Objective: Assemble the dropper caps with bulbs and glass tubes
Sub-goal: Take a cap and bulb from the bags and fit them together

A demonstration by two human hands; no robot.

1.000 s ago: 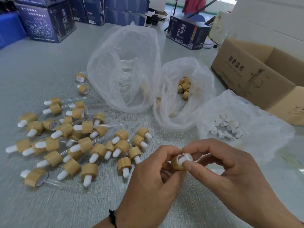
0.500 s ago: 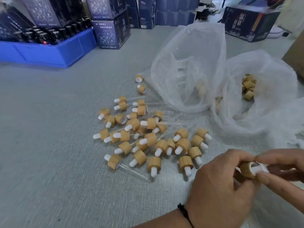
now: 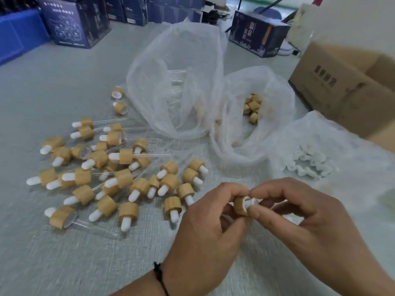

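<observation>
Low in the head view, the person's two hands meet over the grey woven tabletop [image 3: 64, 263]. The left hand [image 3: 205, 227] pinches a small tan bamboo-look cylindrical dropper cap [image 3: 241, 205] between thumb and curled fingers, its open white-lined end turned to the right. The right hand [image 3: 299, 214] pinches a white rubber bulb [image 3: 253, 201] at that open end, forefinger above and thumb below; how far the bulb sits inside the cap cannot be told. A thin black cord bracelet [image 3: 159, 276] circles the left wrist.

To the left of the hands lies a loose heap of finished droppers [image 3: 111, 174], tan caps with white bulbs sticking out and clear glass tubes trailing from several. Behind the heap stands a tall translucent white plastic bag [image 3: 177, 67] with clear glass tubes dimly seen through it. Just to its right, touching it, a second translucent bag [image 3: 273, 97] holds bare tan caps [image 3: 252, 107]. Farther right a flatter plastic bag [image 3: 342, 142] holds loose white bulbs [image 3: 307, 163]. A brown cardboard carton [image 3: 346, 86] stands at the right edge, dark blue printed boxes [image 3: 74, 24] line the far side, and a blue plastic bin [image 3: 15, 33] sits at far left.
</observation>
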